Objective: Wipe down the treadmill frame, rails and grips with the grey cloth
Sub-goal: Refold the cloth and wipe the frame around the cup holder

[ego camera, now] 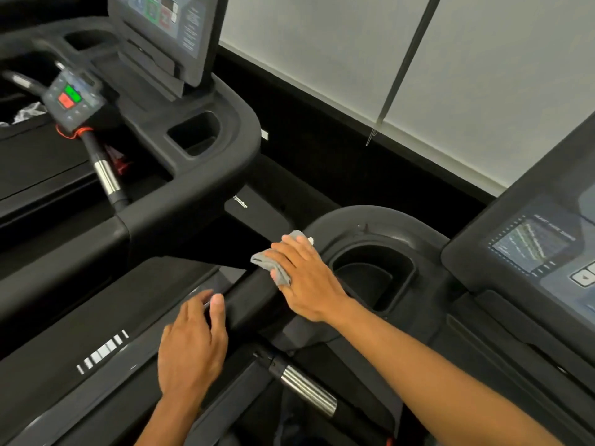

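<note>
Two bare hands are in play over the near matte black plastic treadmill frame. One crumpled grey cloth, soft and bunched into folds, sits under the right hand, which presses it flat-palmed onto the rounded black corner of the console arm, just beside one deep, oval cup holder. Fingers are spread over the cloth rather than curled around it; the thumb side is hidden, so whether the cloth is pinched I cannot tell. The left hand rests lower down on the dark side rail, fingers loosely extended and apart, gripping nothing, thumb against the rail's edge. One shiny cylindrical chrome pulse grip lies just below the hands, smooth and reflective on its black bar. Two treadmills count up here: the second black treadmill stands to the left, with its own chrome grip, one angular cup holder, and a small control pad showing one green and one red button. Two glossy console screens show, one per machine.
</note>
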A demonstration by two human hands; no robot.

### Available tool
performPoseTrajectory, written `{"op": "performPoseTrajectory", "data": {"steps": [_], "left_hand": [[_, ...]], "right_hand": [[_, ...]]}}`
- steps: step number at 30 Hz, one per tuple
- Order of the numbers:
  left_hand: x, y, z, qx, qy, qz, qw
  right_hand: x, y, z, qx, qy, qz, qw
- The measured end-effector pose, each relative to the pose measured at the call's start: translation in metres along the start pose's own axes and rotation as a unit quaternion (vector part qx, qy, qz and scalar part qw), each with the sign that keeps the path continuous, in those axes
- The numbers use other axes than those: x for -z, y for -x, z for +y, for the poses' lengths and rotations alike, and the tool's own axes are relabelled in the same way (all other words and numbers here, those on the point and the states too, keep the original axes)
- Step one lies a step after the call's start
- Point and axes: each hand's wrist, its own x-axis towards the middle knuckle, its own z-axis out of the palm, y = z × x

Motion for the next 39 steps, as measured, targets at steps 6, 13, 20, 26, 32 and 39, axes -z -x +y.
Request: {"op": "performPoseTrajectory", "data": {"steps": [6, 13, 20, 26, 32, 39], "left_hand": [[-0.001, 0.002, 0.001, 0.061, 0.089, 0.066, 0.992], [0.000, 0.001, 0.008, 0.097, 0.098, 0.065, 0.988], [0.002, 0.000, 0.017, 0.115, 0.098, 0.050, 0.987], [0.003, 0.002, 0.024, 0.116, 0.093, 0.050, 0.988], [0.005, -0.001, 0.025, 0.123, 0.080, 0.035, 0.989], [0.007, 0.002, 0.036, 0.138, 0.087, 0.040, 0.986]], "right_hand": [[-0.031, 0.019, -0.073, 0.060, -0.067, -0.009, 0.996], [-0.016, 0.005, -0.010, 0.054, -0.049, 0.005, 0.997], [0.029, 0.000, 0.097, -0.077, 0.048, 0.017, 0.996], [0.048, 0.024, 0.154, -0.344, 0.110, 0.052, 0.931], [0.046, 0.011, 0.137, -0.418, 0.091, 0.056, 0.902], [0.011, -0.033, 0.035, -0.239, 0.003, 0.001, 0.971]]}}
